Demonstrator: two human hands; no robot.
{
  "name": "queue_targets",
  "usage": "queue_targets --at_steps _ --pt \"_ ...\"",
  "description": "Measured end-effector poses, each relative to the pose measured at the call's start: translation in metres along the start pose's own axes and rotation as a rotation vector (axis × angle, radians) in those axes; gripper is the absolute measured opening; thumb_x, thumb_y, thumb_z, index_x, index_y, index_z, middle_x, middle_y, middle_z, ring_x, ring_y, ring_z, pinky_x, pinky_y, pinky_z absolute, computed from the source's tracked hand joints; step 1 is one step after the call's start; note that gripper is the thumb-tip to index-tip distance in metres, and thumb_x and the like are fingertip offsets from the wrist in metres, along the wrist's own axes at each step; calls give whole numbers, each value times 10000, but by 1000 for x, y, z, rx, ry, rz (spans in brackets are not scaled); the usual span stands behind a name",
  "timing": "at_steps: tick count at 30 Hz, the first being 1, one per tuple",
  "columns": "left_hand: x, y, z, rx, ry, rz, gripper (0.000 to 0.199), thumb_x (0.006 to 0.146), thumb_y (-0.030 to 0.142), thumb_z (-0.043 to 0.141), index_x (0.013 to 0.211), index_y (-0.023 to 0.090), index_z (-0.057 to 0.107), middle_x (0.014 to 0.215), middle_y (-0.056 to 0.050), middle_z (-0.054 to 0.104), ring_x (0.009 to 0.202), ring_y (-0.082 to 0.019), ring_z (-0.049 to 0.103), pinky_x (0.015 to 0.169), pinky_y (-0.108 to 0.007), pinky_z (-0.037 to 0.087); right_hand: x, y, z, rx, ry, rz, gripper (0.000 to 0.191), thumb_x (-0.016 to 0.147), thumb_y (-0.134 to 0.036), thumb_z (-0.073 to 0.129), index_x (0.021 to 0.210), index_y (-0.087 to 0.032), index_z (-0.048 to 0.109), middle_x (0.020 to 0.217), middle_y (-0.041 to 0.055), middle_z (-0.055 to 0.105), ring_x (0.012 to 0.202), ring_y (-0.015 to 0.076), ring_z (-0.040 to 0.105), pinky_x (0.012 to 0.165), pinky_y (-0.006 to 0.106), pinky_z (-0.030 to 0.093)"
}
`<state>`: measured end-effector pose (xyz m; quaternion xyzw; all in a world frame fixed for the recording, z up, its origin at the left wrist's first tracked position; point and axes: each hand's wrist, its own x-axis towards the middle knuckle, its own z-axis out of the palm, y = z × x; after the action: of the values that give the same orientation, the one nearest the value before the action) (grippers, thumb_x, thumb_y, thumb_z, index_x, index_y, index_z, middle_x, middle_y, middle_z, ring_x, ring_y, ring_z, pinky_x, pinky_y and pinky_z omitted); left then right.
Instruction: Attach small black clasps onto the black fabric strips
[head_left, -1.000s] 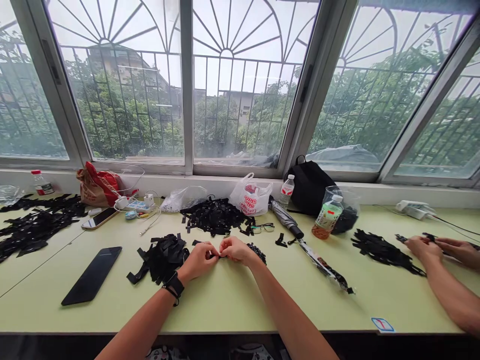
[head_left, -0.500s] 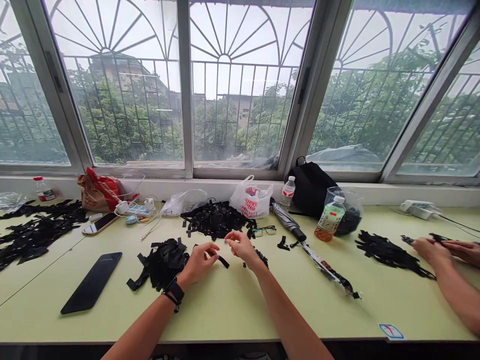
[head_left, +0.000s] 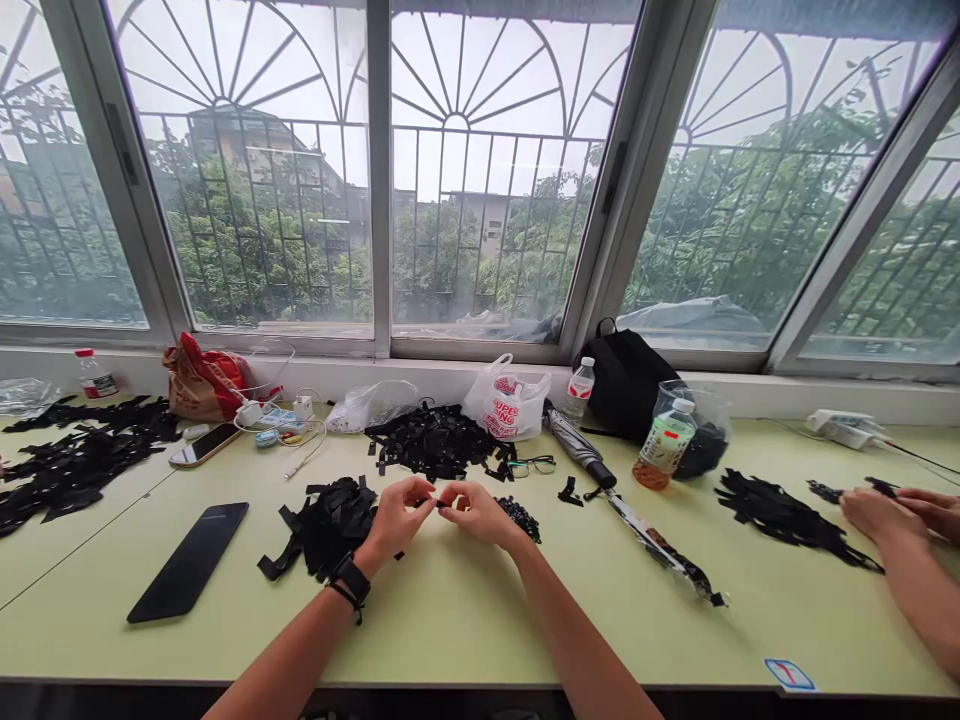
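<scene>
Both hands have closed in since the earlier frame: the left hand [head_left: 397, 517] and right hand [head_left: 476, 515], then apart, now meet above the bench [head_left: 480, 640].

Grip state: the fingertips [head_left: 427, 495] of both hands are together, clamped on a black strip [head_left: 438, 504]. Only a sliver of it shows; the fingers hide the rest.

Location: the strip is held near mid-bench, between the front heap [head_left: 326, 527] on the left and the small dark pile [head_left: 517, 518] on the right. The rear heap [head_left: 435, 442] lies behind it.

Fault points, as judged from this layout:
1. Pinch loosens: the thin strip may drop and become hard to tell from the front heap, which nearly touches the left hand.
2. Left wrist swings outward: the wristband [head_left: 350, 578] may catch loose strips.
3. Right hand reaches rearward carelessly: the glasses [head_left: 531, 465] may be knocked.

A co-worker's hands [head_left: 877, 515] work well apart at the right, so crossover is unlikely.
</scene>
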<state>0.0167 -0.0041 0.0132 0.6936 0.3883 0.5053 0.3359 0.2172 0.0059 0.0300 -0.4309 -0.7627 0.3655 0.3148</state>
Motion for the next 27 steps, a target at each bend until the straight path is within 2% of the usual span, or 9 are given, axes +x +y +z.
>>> queue_targets --at_steps 6,8,11,14,20,23,27 --pt "6 1 -4 -335 20 -144 397 959 498 525 1089 156 681 962 -105 744 794 -203 735 735 -339 584 2 -2 -3 117 38 9 262 850 -386 643 930 -159 747 774 32 668 613 129 525 578 238 438" --pt "6 0 -4 -301 21 -136 388 923 491 596 1098 158 691 1002 -112 749 813 -207 737 744 -339 585 2 -3 -4 143 43 -1 290 845 -411 654 927 -152 756 771 34 668 609 125 513 569 237 428" --pt "3 -1 -2 -199 -53 -83 365 856 460 715 1060 157 728 1021 -118 760 841 -218 734 744 -323 576 1 -5 -4 177 38 -17 322 842 -451 671 909 -149 760 733 24 648 603 121 502 563 235 417" --pt "1 -1 1 -165 -115 -37 339 853 452 733 1015 155 758 965 -113 772 821 -220 729 725 -308 562 -2 -9 -3 195 22 -25 350 841 -495 683 847 -151 747 693 14 613 603 122 502 563 237 420" --pt "2 -3 0 -119 14 -27 314 855 473 720 851 163 772 813 -72 754 725 -190 681 659 -273 523 -5 -17 -3 359 59 -53 325 835 -478 724 1011 -211 665 781 2 635 665 149 586 632 274 494" --pt "3 -3 -1 -106 45 -36 311 845 475 725 822 167 767 803 -67 749 708 -184 665 651 -269 514 -5 -19 -4 384 7 -80 281 821 -451 744 950 -207 693 840 23 661 758 173 624 696 291 511" --pt "4 -2 0 -71 71 -47 331 846 494 710 825 166 756 801 -62 737 686 -178 646 626 -262 489 -4 -17 -4 312 4 -77 265 825 -447 734 858 -185 760 754 32 674 727 175 606 693 291 495"
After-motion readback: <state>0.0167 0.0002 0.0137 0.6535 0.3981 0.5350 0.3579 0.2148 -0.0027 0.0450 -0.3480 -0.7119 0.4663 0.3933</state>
